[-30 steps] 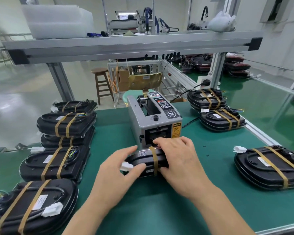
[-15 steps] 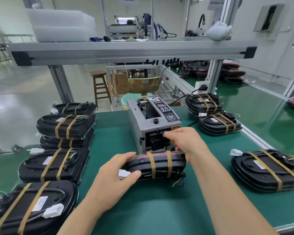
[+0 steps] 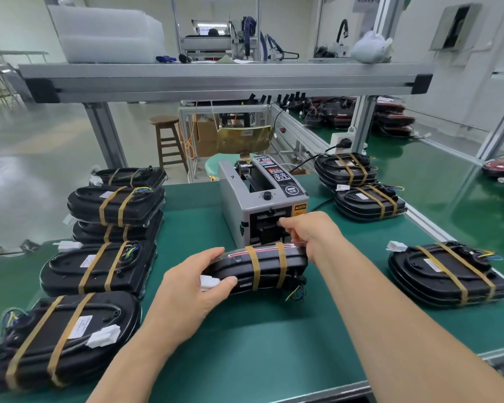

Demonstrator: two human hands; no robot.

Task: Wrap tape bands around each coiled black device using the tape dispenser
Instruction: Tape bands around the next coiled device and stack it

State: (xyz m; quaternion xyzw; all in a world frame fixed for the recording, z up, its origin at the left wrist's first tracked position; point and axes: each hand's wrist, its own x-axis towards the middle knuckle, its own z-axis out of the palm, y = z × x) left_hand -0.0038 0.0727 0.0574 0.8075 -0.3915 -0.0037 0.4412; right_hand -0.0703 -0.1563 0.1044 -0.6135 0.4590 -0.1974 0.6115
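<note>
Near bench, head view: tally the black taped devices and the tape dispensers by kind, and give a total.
black taped devices: 9 (5 left, 1 held at centre, 3 right)
tape dispenser: 1
Total: 10

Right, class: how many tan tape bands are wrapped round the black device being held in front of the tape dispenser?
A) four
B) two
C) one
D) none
B: the black device gripped by the left hand shows two tan bands side by side across its middle.
</note>
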